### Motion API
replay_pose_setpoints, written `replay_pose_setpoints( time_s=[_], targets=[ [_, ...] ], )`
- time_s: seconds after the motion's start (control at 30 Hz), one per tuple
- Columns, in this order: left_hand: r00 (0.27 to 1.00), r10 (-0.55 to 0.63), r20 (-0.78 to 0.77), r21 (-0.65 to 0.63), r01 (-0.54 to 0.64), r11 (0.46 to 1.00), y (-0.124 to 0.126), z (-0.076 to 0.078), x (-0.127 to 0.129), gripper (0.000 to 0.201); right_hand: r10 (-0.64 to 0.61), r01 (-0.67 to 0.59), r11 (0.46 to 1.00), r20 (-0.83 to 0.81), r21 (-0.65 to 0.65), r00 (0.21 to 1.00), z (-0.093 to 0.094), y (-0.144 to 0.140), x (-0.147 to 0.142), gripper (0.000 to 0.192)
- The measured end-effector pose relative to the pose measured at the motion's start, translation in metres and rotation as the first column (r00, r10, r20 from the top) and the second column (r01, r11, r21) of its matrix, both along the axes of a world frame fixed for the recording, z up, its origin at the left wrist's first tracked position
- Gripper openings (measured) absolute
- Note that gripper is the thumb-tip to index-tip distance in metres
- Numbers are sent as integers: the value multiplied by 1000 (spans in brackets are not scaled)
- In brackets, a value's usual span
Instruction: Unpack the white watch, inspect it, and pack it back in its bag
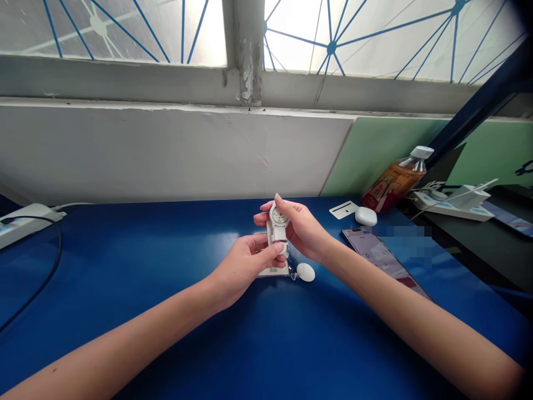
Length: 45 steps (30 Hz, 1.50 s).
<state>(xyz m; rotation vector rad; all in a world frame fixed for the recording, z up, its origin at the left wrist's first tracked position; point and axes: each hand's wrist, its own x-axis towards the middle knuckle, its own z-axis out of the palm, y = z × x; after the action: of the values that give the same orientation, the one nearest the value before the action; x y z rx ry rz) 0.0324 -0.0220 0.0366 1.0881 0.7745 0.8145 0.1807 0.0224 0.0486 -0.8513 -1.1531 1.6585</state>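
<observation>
A white wristwatch (279, 216) with a round dial is held up over the blue table, between my two hands. My right hand (300, 225) grips the watch head from the right, thumb near the top of its case. Lower down, my left hand (252, 256) pinches the white strap, its thumb lying across it. Beneath the hands lies a flat white item (275, 272), partly covered, which I cannot identify. A round white tag (306, 272) on a small chain rests just to its right.
To the right are a phone (383, 258), a white earbud case (366, 216), a white card (343, 210) and a tilted drink bottle (393, 180). Power strips (453, 205) stand at far right and far left, with a black cable (56, 261) on the left. A wall and windows close off the back.
</observation>
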Motion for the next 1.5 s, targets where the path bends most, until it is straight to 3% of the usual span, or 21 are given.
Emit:
replay_pose_setpoints(
  time_s=[0.27, 0.43, 0.7, 0.87, 0.97, 1.1, 1.5],
  targets=[
    [999, 14, 44, -72, -11, 997, -2, 0, 3, 20, -50, 50, 999, 9, -9, 999, -1, -1, -1, 33],
    [997, -62, 56, -100, 67, 993, -3, -2, 4, 27, -65, 66, 997, 13, -34, 998, 2, -2, -1, 34],
    [991, -77, 108, -103, 88, 991, -6, -3, 4, 29, 85, -89, 996, -112, -31, 990, 3, -3, -1, 30],
    [987, -150, 66, -103, 156, 982, -10, -2, 4, 32, 232, -254, 964, -213, -83, 949, 6, -3, 2, 37],
    [993, -117, 34, -143, 120, 982, -10, -1, 6, 36, 281, -314, 944, -250, -101, 927, 10, -4, 4, 40],
    [997, -68, 32, -174, 73, 982, -8, -1, 7, 39, 280, -318, 943, -275, -101, 920, 16, -5, 5, 43],
    [994, -103, 43, -148, 108, 983, -9, -2, 6, 39, 279, -326, 936, -286, -133, 917, 13, -4, 5, 43]
  ],
)
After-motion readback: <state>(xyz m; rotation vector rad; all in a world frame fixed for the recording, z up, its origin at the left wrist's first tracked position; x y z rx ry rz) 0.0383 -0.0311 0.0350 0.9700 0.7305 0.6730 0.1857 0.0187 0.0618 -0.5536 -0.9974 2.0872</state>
